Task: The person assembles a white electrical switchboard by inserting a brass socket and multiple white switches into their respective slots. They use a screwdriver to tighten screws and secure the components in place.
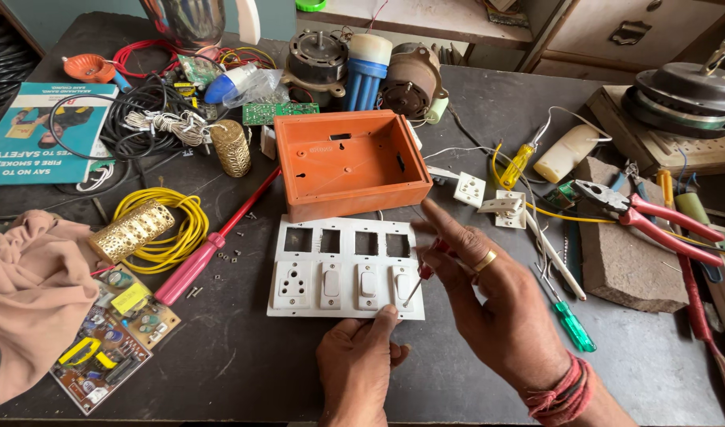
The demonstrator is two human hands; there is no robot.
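A white switch plate (345, 269) with a socket, three switches and several empty slots lies flat on the dark table. My left hand (358, 364) presses its near edge with the thumb. My right hand (493, 304), wearing a ring and red wrist threads, holds a small red-handled screwdriver (422, 275) whose tip touches the rightmost switch. An orange plastic box (348, 162) stands open just behind the plate.
A long red screwdriver (208, 249), yellow wire coil (172, 225) and circuit board (109, 340) lie left. Pliers (647, 217), a green screwdriver (572, 323), a brick (623, 237) and loose white switches (489, 198) sit right. Motors (362, 67) stand behind.
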